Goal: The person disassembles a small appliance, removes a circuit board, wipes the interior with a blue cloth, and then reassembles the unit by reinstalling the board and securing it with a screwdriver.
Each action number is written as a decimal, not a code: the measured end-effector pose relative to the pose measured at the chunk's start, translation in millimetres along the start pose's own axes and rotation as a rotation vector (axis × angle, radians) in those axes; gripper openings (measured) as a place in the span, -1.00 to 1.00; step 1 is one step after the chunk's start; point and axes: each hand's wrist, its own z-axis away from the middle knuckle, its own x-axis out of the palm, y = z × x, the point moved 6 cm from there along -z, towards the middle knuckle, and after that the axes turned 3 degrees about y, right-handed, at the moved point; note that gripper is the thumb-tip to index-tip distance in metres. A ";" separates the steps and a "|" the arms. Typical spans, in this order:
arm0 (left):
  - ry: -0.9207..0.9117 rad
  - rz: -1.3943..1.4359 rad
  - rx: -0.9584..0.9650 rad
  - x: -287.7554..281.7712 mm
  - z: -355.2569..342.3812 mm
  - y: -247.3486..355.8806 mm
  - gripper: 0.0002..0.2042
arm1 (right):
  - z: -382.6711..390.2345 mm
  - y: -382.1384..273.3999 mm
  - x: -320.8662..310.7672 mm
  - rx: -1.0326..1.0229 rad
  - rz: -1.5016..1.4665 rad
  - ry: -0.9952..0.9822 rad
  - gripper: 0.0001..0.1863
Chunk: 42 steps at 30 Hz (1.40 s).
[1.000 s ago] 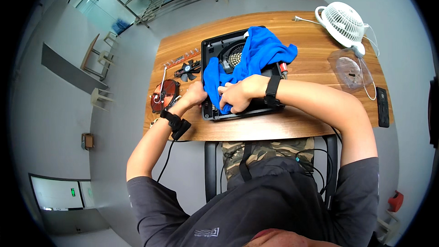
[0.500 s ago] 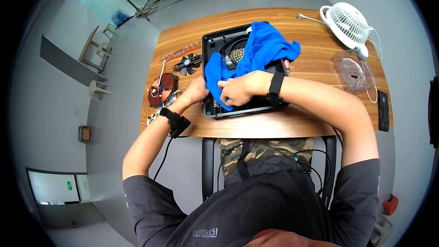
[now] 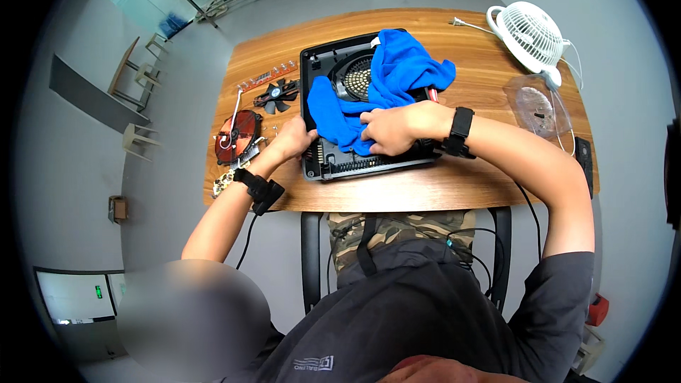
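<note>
A black plastic housing [image 3: 306,106], like the bottom shell of an induction cooker, lies open side up on the wooden table. Across it is draped a bright blue cloth [image 3: 404,74], which covers much of its right part and reaches down to the lower left. My right hand [image 3: 394,130] is closed on the cloth's near part, pressing it into the shell. At the shell's left edge, my left hand [image 3: 292,138] grips the rim near the front corner. A round grille [image 3: 357,79] shows between the folds, and vent slots [image 3: 355,165] line the near side.
Left of the shell lie a small black fan [image 3: 277,96], a reddish round coil [image 3: 239,135], a narrow orange board [image 3: 268,75] and a circuit board [image 3: 225,181]. To the right are a white desk fan [image 3: 528,34], a clear plastic cover [image 3: 540,108] and a black strip [image 3: 584,167].
My right hand has slid away from the shell's near left part toward the right, drawing the cloth's near end with it. More vent slots show. My left hand stays at the rim.
</note>
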 end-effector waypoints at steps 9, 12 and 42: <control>-0.016 0.036 -0.003 -7.1 7.1 12.5 -0.59 | 33.1 -12.5 3.9 -0.094 0.008 -0.011 -0.57; -0.018 0.055 -0.036 -5.4 8.0 8.2 -0.57 | 46.0 -8.3 1.4 -0.039 0.021 -0.025 -0.55; 0.037 0.006 -0.033 0.6 5.7 4.3 -0.52 | 99.0 8.1 3.9 -0.104 -0.005 0.236 -0.75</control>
